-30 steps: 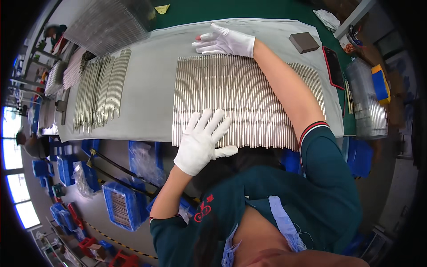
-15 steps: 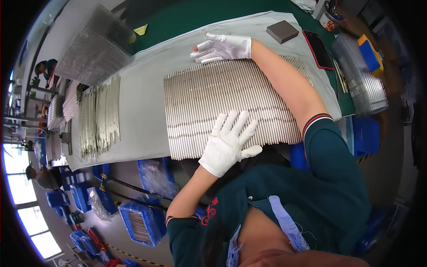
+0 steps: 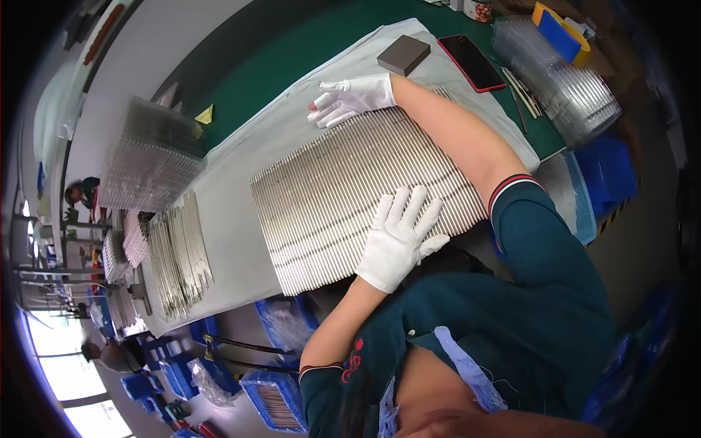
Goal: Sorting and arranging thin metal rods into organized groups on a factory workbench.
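Note:
A wide sheet of thin silvery metal rods (image 3: pixel 332 212), laid side by side, covers the middle of the white cloth. My left hand (image 3: pixel 398 244), in a white glove, lies palm down on the near part of the rods with its fingers spread. Across their far edge reaches my right arm; my right hand (image 3: pixel 354 98), gloved too, has its fingers stretched out along that edge. Bare fingertips show from the right glove. Neither hand grips anything. The right forearm hides the rods' far right part.
A looser batch of rods (image 3: pixel 179 255) lies to the left, near stacked clear plastic trays (image 3: pixel 150 157). Beyond my right hand are a dark block (image 3: pixel 403 55) and a red-edged phone (image 3: pixel 472 63). Blue crates (image 3: pixel 274 401) stand below the table. Other people appear at far left.
The view has turned, so the table and rods appear tilted. My left hand has shifted a little to the right over the rods. My right hand stays by the far edge.

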{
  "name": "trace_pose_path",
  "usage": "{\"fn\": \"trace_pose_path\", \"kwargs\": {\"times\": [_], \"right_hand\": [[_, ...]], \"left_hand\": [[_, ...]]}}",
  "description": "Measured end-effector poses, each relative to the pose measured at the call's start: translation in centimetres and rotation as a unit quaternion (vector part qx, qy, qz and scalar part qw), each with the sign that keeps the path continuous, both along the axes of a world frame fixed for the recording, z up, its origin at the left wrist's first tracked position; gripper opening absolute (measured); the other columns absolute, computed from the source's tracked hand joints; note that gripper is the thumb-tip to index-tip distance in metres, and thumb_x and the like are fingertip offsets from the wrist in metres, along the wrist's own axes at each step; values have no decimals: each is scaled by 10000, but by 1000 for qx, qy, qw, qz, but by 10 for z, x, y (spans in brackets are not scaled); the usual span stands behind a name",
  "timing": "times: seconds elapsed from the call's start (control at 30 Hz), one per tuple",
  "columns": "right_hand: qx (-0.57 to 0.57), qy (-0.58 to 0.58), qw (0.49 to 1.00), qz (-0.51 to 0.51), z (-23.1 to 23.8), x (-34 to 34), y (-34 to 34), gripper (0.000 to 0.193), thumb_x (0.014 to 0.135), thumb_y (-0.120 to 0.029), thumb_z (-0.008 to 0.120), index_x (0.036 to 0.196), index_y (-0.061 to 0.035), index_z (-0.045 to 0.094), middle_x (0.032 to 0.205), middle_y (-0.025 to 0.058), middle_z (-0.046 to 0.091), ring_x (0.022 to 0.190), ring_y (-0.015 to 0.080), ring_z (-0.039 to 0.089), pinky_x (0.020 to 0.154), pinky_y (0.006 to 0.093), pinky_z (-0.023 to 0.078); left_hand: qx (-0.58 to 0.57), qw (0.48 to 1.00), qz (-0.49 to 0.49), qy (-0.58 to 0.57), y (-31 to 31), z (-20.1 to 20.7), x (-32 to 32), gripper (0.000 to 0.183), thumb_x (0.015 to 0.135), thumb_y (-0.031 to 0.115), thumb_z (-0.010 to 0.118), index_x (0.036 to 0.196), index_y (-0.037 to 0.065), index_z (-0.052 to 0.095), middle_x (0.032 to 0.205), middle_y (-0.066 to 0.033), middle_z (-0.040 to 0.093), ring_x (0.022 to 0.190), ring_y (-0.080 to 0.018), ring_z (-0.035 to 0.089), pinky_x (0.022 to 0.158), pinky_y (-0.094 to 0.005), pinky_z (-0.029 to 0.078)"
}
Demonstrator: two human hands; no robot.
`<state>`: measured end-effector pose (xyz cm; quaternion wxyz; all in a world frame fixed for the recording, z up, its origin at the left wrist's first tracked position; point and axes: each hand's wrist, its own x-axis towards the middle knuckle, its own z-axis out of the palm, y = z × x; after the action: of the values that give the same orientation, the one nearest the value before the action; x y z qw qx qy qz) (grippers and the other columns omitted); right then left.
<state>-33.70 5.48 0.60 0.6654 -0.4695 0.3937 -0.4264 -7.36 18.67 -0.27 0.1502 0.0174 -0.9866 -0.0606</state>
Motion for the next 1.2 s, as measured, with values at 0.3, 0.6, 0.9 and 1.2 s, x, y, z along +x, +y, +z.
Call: {"fn": "trace_pose_path", "kwargs": {"times": [0.3,0.6,0.9,1.2], "right_hand": [[42,-31,998,-42,2,-32,29,813,1007,-601,487,1461,68,405,1448,231,524,1338,296,540,1110,320,493],[-15,84,991,-102,18,-52,57,871,1006,-649,439,1447,103,435,1397,213,591,1305,305,578,1123,352,471],[1,61,989,-133,13,-63,76,808,1023,-612,444,1411,96,483,1379,189,611,1285,280,599,1101,351,491],[31,125,962,-239,12,-80,97,740,1013,-559,528,1326,110,566,1300,145,672,1130,251,698,967,318,577]], "left_hand": [[-6,998,-70,4,25,-4,-40,652,919,550,597,1397,108,551,1423,-186,508,1334,-378,450,1147,-499,330],[-10,995,-94,5,30,-6,-52,653,910,538,617,1396,107,546,1438,-185,500,1342,-382,446,1142,-505,327],[-23,992,-112,59,44,-10,-79,606,898,450,651,1360,75,540,1353,-160,528,1264,-332,491,1078,-443,406],[10,986,-155,60,74,-10,-120,693,883,485,637,1341,-23,520,1318,-176,523,1255,-326,474,1090,-428,369]]}}
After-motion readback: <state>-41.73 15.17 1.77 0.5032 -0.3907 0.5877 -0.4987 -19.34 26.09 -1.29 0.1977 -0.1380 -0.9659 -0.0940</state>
